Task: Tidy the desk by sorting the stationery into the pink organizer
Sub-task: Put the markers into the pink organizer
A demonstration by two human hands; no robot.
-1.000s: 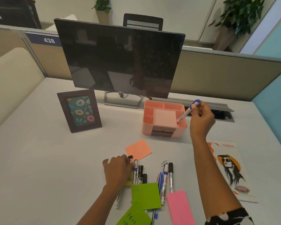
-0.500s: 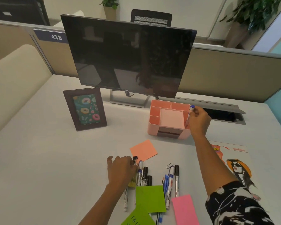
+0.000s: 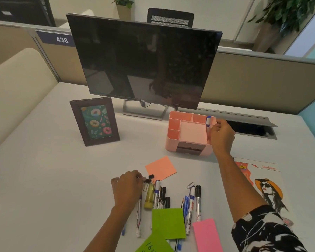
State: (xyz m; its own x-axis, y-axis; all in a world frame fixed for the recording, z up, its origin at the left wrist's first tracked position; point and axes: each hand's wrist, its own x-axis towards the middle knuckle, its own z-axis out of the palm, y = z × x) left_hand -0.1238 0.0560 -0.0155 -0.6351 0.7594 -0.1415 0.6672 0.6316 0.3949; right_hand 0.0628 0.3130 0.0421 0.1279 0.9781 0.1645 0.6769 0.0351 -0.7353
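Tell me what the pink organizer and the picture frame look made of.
Pink organizer: likely moulded plastic, matte; uniform colour, thin walls, rounded corners. Picture frame: dark brown, probably wood or wood-look plastic, slight sheen; cannot tell which.

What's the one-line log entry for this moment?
right hand: holds marker upright in right slot of organizer | left hand: at binder clip, grip unclear | pens, sticky notes: loose on desk

**Around the desk**

A dark monitor [image 3: 144, 59] stands at the back of the desk [image 3: 53, 179]. A frame [image 3: 95, 121] stands beside it on the left. A leaflet [image 3: 267, 188] lies flat on the right. The partition [image 3: 253, 79] behind carries a "438" label [image 3: 62, 40].
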